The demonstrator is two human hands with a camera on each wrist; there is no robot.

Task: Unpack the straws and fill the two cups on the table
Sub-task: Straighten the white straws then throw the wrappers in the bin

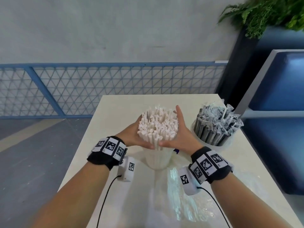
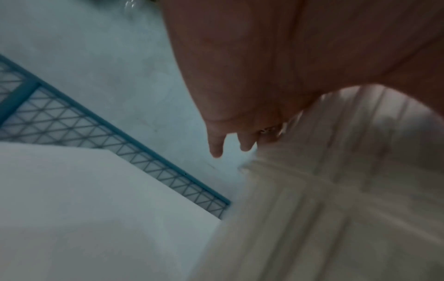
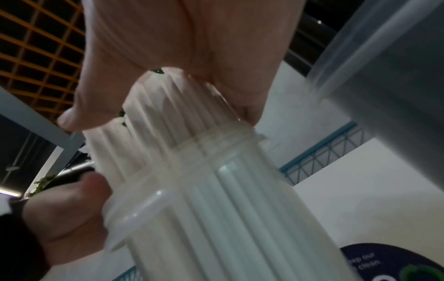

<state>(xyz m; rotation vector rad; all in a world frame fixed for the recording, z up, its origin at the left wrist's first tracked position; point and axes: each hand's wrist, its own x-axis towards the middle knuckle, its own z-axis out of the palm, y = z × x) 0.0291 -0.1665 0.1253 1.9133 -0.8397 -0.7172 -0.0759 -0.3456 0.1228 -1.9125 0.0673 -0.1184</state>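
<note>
Both forearms reach in: the left hand (image 1: 131, 137) and right hand (image 1: 181, 135) cup the white straws (image 1: 158, 124), fingers curved around the bundle standing in its cup (image 1: 158, 160); apparently settling them, then letting go gently

The white table (image 1: 118, 106) stands on a grey floor (image 1: 24, 145) crossed by a paler diagonal band. Beyond the table's far edge runs a blue metal railing (image 1: 98, 83) with triangular mesh, backed by a plain grey wall (image 1: 115, 27). To the table's right sits a blue padded bench (image 1: 279, 83). Behind the table's far right corner, a dark planter (image 1: 236, 66) carries green fern-like foliage (image 1: 269, 12).
</note>
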